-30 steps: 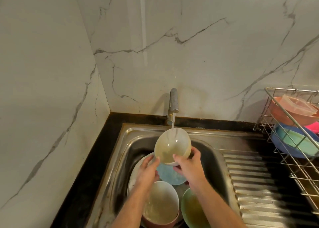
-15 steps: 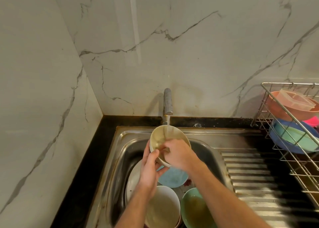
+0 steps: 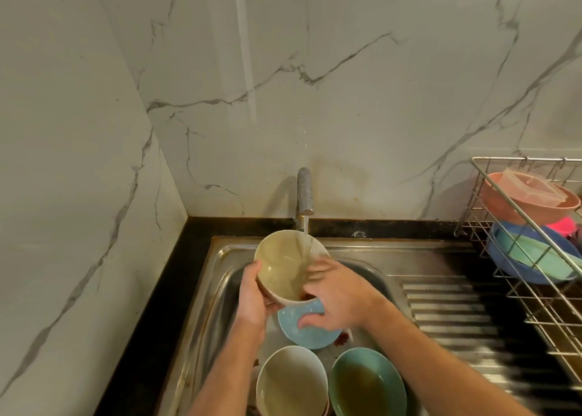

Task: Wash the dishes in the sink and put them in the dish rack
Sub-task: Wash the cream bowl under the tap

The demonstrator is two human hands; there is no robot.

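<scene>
A cream bowl (image 3: 283,263) is held tilted under the running tap (image 3: 304,192), and water streams into it. My left hand (image 3: 253,299) grips its left rim and underside. My right hand (image 3: 333,292) has its fingers blurred inside the bowl on its right side, rubbing the inner wall. Below them in the steel sink (image 3: 220,277) lie a light blue plate (image 3: 310,330), a white bowl (image 3: 291,381) and a green bowl (image 3: 368,382). The wire dish rack (image 3: 541,296) stands at the right.
The rack holds a pink bowl (image 3: 522,207) with a clear lid, a blue bowl (image 3: 516,258) with a teal one inside, and something bright pink. A ribbed steel drainboard (image 3: 456,318) lies between sink and rack. Marble walls close the back and left; a black counter (image 3: 157,305) edges the sink.
My right hand went from the bowl's outer rim into the bowl and now rubs its right inner side. The bowl stays under the water stream and my left hand now grips its left rim.
</scene>
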